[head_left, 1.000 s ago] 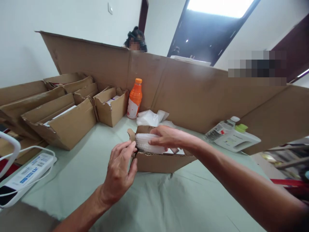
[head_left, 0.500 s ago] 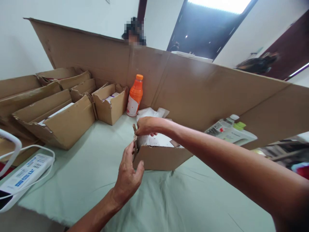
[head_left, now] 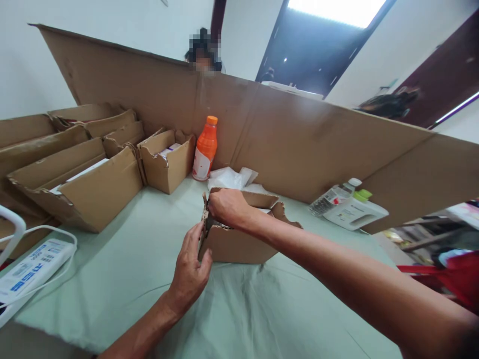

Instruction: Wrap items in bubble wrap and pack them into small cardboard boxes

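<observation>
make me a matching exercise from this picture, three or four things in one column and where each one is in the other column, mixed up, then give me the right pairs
Things:
1. orange bottle
2. small cardboard box
3. white power strip
4. left hand

Places:
A. at the table's left edge, with white cables
B. standing against the tall cardboard wall
C. on the box's near left corner
D. on the green cloth, between both hands

Pairs: 1-B, 2-D, 3-A, 4-C. The right hand grips the top of the same corner.
</observation>
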Available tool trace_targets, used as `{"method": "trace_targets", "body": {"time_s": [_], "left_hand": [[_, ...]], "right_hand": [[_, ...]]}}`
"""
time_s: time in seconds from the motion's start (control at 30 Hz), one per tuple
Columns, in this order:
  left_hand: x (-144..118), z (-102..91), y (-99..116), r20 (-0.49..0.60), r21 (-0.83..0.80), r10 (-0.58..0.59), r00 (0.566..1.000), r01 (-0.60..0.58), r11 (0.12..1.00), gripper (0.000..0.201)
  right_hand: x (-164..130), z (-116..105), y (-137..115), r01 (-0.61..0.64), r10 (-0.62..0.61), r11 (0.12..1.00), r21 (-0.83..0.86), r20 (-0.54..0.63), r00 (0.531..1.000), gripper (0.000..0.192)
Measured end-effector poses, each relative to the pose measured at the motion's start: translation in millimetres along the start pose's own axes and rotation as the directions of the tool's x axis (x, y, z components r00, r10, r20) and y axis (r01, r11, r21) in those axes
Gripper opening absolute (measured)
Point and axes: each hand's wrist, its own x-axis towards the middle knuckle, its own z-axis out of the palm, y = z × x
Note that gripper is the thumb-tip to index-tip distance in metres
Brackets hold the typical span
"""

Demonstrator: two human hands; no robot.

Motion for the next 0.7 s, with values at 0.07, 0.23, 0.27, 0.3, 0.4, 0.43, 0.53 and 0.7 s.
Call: {"method": "trace_targets", "body": {"time_s": [0.07,0.23,0.27,0.3,0.4,0.43,0.53,0.7], "left_hand": [[0.1,0.1,-1.3,-0.002,-0.004,-0.008,1.000,0.008,1.000,0.057],[-0.3,-5.3,-5.9,0.024,-0.019,-0.055,0.998,0.055,0.998,0.048],[-1.1,-7.5,-7.6,0.045,-0.022,-0.068,0.997,0.069,0.997,0.047],[-2.2,-9.9,-9.8,0.066,-0.025,-0.078,0.995,0.080,0.996,0.046],[-7.9,-16.5,-18.1,0.102,-0.034,-0.113,0.988,0.117,0.993,0.045],[-10.4,-18.1,-21.0,0.105,-0.039,-0.133,0.986,0.138,0.990,0.045],[-16.5,-20.2,-28.5,0.140,-0.060,-0.215,0.966,0.225,0.972,0.047],[-4.7,-13.2,-30.6,0.215,-0.117,-0.347,0.913,0.376,0.919,0.053]], "right_hand": [[-0.4,-4.6,0.2,0.003,-0.003,1.000,-0.001,0.015,1.000,0.028],[-46.7,-20.5,25.5,0.051,-0.010,0.975,0.216,-0.188,0.982,0.028],[-66.2,-16.9,36.7,0.068,0.036,0.950,0.305,-0.322,0.946,0.029],[-87.9,-8.8,49.5,0.081,0.118,0.916,0.393,-0.458,0.881,0.028],[-152.4,41.2,89.6,0.031,0.443,0.845,0.535,-0.730,0.520,0.024],[-169.1,63.8,99.6,-0.015,0.554,0.801,0.599,-0.731,0.398,0.025],[-191.8,128.6,108.1,-0.076,0.667,0.661,0.746,-0.539,0.514,0.048],[-152.1,164.6,89.6,-0.027,0.582,0.502,0.864,-0.315,0.750,0.059]]}}
